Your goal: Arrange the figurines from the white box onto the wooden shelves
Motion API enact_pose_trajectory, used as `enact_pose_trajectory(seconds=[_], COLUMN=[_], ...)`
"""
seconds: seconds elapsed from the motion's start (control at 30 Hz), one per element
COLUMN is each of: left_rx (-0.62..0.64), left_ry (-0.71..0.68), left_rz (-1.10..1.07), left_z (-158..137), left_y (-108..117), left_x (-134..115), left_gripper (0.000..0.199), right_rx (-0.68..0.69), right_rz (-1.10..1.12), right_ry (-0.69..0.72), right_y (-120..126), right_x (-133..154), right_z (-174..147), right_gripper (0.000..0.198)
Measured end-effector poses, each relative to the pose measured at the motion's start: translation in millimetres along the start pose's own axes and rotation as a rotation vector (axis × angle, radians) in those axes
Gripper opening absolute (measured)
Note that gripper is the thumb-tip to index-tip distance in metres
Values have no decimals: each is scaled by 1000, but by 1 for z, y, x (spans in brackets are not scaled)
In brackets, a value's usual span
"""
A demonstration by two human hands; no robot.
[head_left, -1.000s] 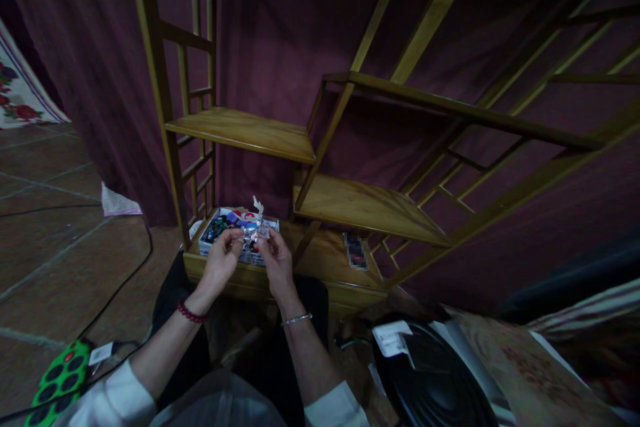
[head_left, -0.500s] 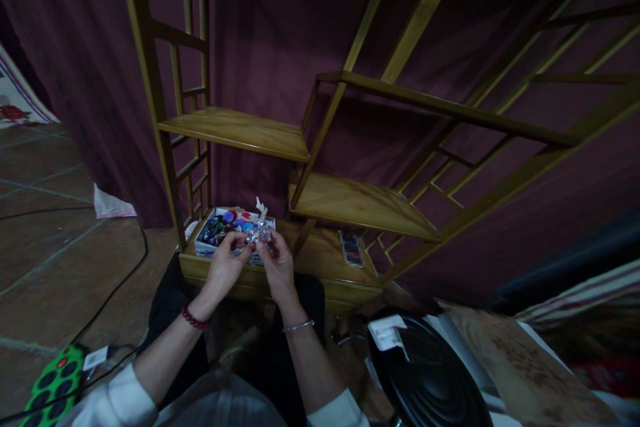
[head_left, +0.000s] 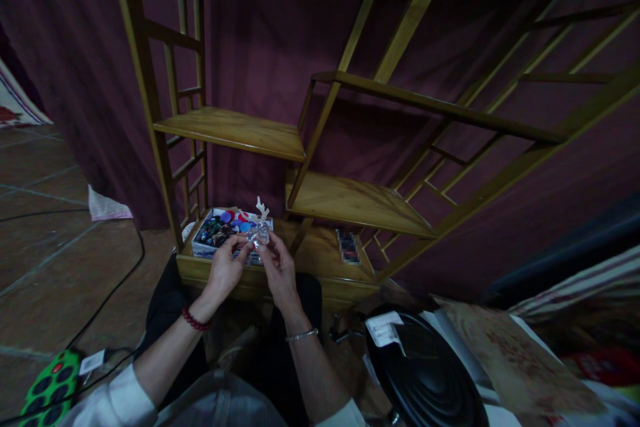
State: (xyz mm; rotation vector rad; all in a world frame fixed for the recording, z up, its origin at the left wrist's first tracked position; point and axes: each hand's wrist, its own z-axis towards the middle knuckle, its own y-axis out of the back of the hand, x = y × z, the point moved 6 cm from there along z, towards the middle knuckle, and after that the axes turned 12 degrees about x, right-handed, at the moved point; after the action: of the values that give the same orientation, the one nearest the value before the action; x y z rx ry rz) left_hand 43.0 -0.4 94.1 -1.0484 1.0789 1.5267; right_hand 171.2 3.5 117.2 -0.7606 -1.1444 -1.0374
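We have a shiny, clear-silver piece (head_left: 258, 235) raised between our fingertips, its pale antler-like prong (head_left: 261, 207) pointing up, just above the near right part of a patterned box (head_left: 201, 250). Our left hand (head_left: 227, 272) pinches its left side; our right hand (head_left: 280, 275) grips it from the right with thumb and fingers. Compared with a second ago, the piece sits slightly farther right relative to the box, and our fingers cover less of it. We take this as turning or adjusting in the hands, with the piece not yet set down. What exactly the fingertips work at is too small to tell.

In the box lie purple and blue discs (head_left: 227, 217) and dark, glittery bits (head_left: 213, 232). It rests on the bottom board (head_left: 320, 250) of a wooden shelf unit (head_left: 235, 127), with a blurred-out dark object (head_left: 348, 247) farther right. Behind hangs a dark purple curtain (head_left: 85, 80); a green power strip (head_left: 53, 392) lies on the tiled floor (head_left: 45, 267) at left.
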Motion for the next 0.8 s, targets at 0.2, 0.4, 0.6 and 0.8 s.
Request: enact_pose_trajectory(seconds=[0.2, 0.4, 0.6, 0.8], left_rx=[17, 46, 99, 117], left_ry=[20, -17, -91, -105], left_rz=[36, 27, -2, 35], left_z=[-1, -1, -2, -6], left_y=[-3, -10, -22, -29], left_x=[-2, -5, -11, -19], left_gripper=[21, 18, 14, 13], right_rx=[-17, -46, -57, -93], right_rz=[-3, 23, 64, 106], right_ry=[-3, 22, -2, -25], right_y=[6, 11, 15, 18], right_x=[5, 1, 2, 5], right_z=[-7, -13, -18, -22], right_gripper=[39, 41, 39, 36])
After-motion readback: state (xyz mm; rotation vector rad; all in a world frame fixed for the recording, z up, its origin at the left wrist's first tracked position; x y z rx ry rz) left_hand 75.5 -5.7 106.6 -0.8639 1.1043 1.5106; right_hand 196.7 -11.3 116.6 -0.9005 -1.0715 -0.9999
